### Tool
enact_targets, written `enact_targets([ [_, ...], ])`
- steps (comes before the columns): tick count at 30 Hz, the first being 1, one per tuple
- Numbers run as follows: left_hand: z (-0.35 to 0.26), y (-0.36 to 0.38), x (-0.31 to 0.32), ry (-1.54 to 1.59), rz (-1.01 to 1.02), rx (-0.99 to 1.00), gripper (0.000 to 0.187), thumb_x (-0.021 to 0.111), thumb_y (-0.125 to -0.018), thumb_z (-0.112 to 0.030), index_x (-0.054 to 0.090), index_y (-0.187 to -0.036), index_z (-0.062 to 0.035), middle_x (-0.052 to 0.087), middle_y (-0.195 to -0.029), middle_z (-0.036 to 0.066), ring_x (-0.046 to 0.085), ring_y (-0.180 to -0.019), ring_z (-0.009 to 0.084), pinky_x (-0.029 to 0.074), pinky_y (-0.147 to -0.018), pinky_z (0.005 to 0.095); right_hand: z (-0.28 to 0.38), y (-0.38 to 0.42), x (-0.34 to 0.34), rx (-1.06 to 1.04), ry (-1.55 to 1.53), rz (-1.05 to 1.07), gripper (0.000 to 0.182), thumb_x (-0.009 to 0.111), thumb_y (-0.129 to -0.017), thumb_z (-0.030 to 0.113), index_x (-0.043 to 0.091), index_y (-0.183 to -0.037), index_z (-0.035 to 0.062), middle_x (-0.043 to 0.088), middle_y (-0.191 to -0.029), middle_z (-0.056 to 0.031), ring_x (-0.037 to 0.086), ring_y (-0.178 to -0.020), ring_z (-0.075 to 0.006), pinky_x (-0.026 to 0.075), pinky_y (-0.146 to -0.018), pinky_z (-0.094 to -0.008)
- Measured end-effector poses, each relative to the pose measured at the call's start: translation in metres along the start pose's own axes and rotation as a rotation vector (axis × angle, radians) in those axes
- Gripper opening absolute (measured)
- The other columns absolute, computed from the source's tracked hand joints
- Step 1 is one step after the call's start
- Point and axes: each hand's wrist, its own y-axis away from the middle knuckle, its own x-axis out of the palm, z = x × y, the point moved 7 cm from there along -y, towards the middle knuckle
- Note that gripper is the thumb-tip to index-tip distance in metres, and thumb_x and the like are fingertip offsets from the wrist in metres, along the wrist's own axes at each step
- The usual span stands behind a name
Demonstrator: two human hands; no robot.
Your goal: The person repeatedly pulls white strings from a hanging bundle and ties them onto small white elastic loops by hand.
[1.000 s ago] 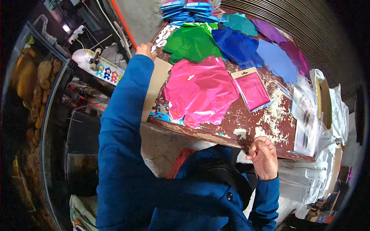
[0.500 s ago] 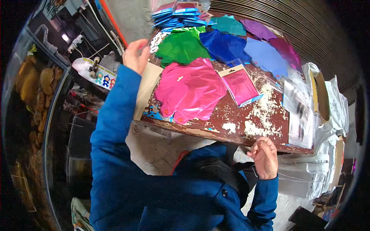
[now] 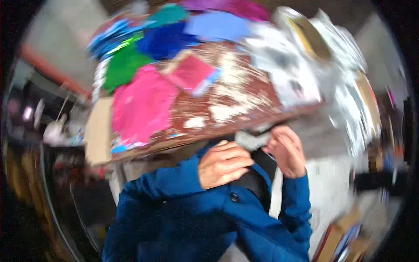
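My left hand (image 3: 224, 163) is in front of my jacket, just below the table's near edge. Its fingers stretch to the right, lightly bent, and nothing shows in them. To its right is my right hand (image 3: 286, 150), raised by the same edge, fingers curled towards the thumb. What it pinches, if anything, is hidden by blur. Above them on the worn red-brown table (image 3: 192, 111) lie a crumpled pink foil sheet (image 3: 144, 105) and a clear packet with pink contents (image 3: 192, 73).
Green foil (image 3: 126, 65), dark blue foil (image 3: 168, 40) and light blue foil (image 3: 218, 26) lie further back. Blue-edged packets (image 3: 111, 40) are stacked at the back left. Clear bags (image 3: 290, 74) cover the right end. A beige card (image 3: 99, 131) lies at the left edge.
My left hand has come down from the table's left side to beside my right hand. My right hand stays raised. The view has turned, shifting the table to the left.
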Motion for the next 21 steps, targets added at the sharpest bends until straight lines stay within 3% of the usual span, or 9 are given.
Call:
enact_targets([
  [4, 0.021, -0.002, 0.066, 0.002, 0.298, -0.04, 0.024, 0.066, -0.072, -0.008, 0.062, -0.095, -0.0032, 0.06, -0.096, 0.008, 0.055, -0.082, 0.0228, 0.041, -0.071, 0.0319, 0.004, 0.021, -0.043, -0.024, -0.071, -0.129, 0.017, 0.055, -0.09, 0.014, 0.058, -0.101, 0.002, 0.057, -0.078, -0.0073, 0.054, -0.072, -0.0126, 0.049, -0.066, -0.0256],
  [6, 0.026, -0.002, 0.088, 0.086, 0.385, -0.028, 0.024, 0.066, -0.071, -0.007, 0.062, -0.095, -0.0032, 0.06, -0.095, 0.008, 0.055, -0.081, 0.0228, 0.041, -0.071, 0.0316, -0.007, 0.032, -0.081, -0.023, -0.129, -0.266, 0.015, 0.057, -0.088, 0.016, 0.059, -0.096, 0.0024, 0.058, -0.075, -0.0061, 0.055, -0.064, -0.0111, 0.049, -0.061, -0.0234],
  [10, 0.04, -0.008, 0.111, 0.077, 0.45, -0.077, 0.024, 0.066, -0.071, -0.008, 0.062, -0.094, -0.003, 0.061, -0.094, 0.008, 0.055, -0.079, 0.023, 0.04, -0.071, 0.0309, -0.028, 0.05, -0.16, -0.042, -0.184, -0.427, 0.012, 0.059, -0.088, 0.014, 0.06, -0.092, 0.0033, 0.059, -0.071, -0.0053, 0.056, -0.06, -0.0126, 0.051, -0.059, -0.0263],
  [12, 0.047, -0.015, 0.116, 0.08, 0.482, -0.147, 0.027, 0.064, -0.068, -0.002, 0.062, -0.094, 0.0001, 0.063, -0.092, 0.011, 0.056, -0.076, 0.0245, 0.043, -0.071, 0.0329, -0.042, 0.058, -0.2, -0.016, -0.196, -0.593, 0.012, 0.059, -0.087, 0.014, 0.06, -0.092, 0.0032, 0.059, -0.071, -0.0051, 0.055, -0.059, -0.0122, 0.05, -0.057, -0.0275],
  [17, 0.064, -0.026, 0.138, 0.093, 0.505, -0.17, 0.026, 0.064, -0.069, -0.002, 0.062, -0.095, 0.0005, 0.062, -0.091, 0.012, 0.056, -0.076, 0.0249, 0.043, -0.071, 0.0331, -0.076, 0.081, -0.296, 0.004, -0.184, -0.938, 0.009, 0.059, -0.084, 0.013, 0.06, -0.089, 0.0061, 0.058, -0.069, -0.0045, 0.053, -0.054, -0.0113, 0.049, -0.052, -0.0266],
  [21, 0.088, -0.034, 0.16, 0.095, 0.563, -0.284, 0.026, 0.063, -0.071, -0.002, 0.062, -0.096, 0.0001, 0.062, -0.092, 0.012, 0.056, -0.077, 0.0256, 0.043, -0.071, 0.0331, -0.109, 0.09, -0.351, 0.123, -0.203, -1.032, 0.009, 0.061, -0.082, 0.014, 0.06, -0.089, 0.0072, 0.058, -0.07, -0.0045, 0.054, -0.056, -0.0123, 0.049, -0.055, -0.0292],
])
